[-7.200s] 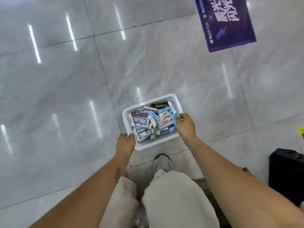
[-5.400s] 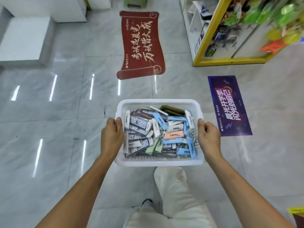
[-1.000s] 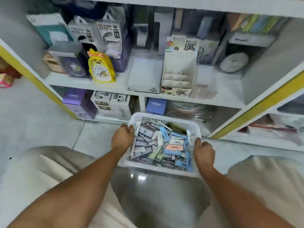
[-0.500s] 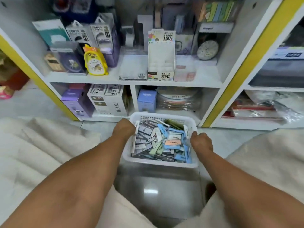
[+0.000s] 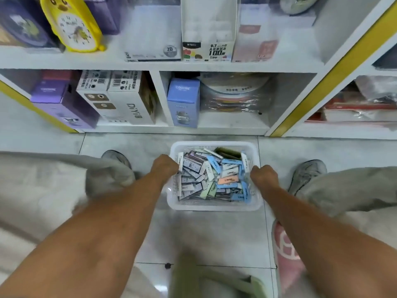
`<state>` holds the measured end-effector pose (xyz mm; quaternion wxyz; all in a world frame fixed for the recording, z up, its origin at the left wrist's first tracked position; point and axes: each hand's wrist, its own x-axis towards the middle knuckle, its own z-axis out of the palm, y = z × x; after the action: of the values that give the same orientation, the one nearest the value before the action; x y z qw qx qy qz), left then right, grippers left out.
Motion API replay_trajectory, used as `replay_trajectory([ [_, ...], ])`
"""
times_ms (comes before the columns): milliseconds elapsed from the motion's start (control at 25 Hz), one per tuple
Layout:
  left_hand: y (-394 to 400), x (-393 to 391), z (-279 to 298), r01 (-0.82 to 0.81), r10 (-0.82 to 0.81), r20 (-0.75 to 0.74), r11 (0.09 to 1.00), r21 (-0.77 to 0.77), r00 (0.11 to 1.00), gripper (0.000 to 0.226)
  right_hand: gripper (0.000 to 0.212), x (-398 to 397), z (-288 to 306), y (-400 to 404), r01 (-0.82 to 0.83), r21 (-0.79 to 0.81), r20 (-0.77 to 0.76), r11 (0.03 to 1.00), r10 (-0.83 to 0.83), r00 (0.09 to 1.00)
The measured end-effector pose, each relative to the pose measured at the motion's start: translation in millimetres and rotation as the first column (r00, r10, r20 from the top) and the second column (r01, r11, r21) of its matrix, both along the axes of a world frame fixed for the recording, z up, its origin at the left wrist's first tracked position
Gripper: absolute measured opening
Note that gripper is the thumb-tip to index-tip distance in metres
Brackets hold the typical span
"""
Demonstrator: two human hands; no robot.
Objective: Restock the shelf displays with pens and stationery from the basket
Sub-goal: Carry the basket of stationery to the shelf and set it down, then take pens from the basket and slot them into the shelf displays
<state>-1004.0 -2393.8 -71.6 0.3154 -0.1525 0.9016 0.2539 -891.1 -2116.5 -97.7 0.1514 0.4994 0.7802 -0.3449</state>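
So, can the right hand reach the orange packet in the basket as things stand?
Probably yes: the right hand grips the basket rim near the orange packet, which lies uncovered on top. It must let go first.

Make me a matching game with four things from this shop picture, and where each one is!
Things:
1. white plastic basket of stationery packs
2. yellow chick-shaped clock
3. light blue cardboard box
4. left hand

Places:
A. upper shelf, left side
B. gripping the basket's left rim
C. on the floor tiles in front of the shelves
D. lower shelf, just right of the white divider

Pairs: 1-C, 2-A, 3-D, 4-B
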Motion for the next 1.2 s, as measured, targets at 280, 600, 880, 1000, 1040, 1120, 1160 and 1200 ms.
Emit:
replay_trajectory([
  [280, -2, 7, -36, 0.136, -0.136, 0.095, 0.991, 0.004, 0.986, 0.02, 0.014, -5, -30, -4, -0.079, -0.094, 0.08, 0.992, 0.087, 0.993],
  [600, 51, 32, -49, 0.847, -0.857, -0.184, 0.509, -0.155, 0.482, 0.103, 0.058, -5, -32, -46, -0.586, 0.225, -0.071, 0.778, 0.613, 0.787],
  [880, 67, 47, -74, 0.9, -0.948, -0.007, 0.304, -0.312, 0.318, 0.136, 0.072, 13, -58, -52, -0.709, 0.225, -0.076, 0.668, 0.738, 0.671],
  [1000, 68, 57, -81, 0.889, -0.973, -0.051, 0.225, -0.398, 0.224, 0.124, 0.066, 14, -59, -54, -0.682, 0.303, -0.181, 0.666, 0.742, 0.645],
  [1040, 68, 57, -82, 0.883, -0.974, -0.081, 0.225, -0.412, 0.211, 0.118, 0.069, 15, -60, -55, -0.676, 0.295, -0.219, 0.675, 0.737, 0.64],
  [1120, 68, 55, -84, 0.875, -0.965, -0.128, 0.261, -0.407, 0.229, 0.112, 0.069, 15, -60, -57, -0.668, 0.261, -0.258, 0.697, 0.717, 0.647],
  [1160, 67, 54, -85, 0.872, -0.958, -0.14, 0.286, -0.398, 0.25, 0.112, 0.067, 15, -60, -59, -0.653, 0.246, -0.274, 0.717, 0.697, 0.662],
  [1200, 65, 54, -86, 0.866, -0.948, -0.149, 0.317, -0.387, 0.281, 0.113, 0.065, 14, -61, -60, -0.635, 0.231, -0.286, 0.737, 0.676, 0.679],
])
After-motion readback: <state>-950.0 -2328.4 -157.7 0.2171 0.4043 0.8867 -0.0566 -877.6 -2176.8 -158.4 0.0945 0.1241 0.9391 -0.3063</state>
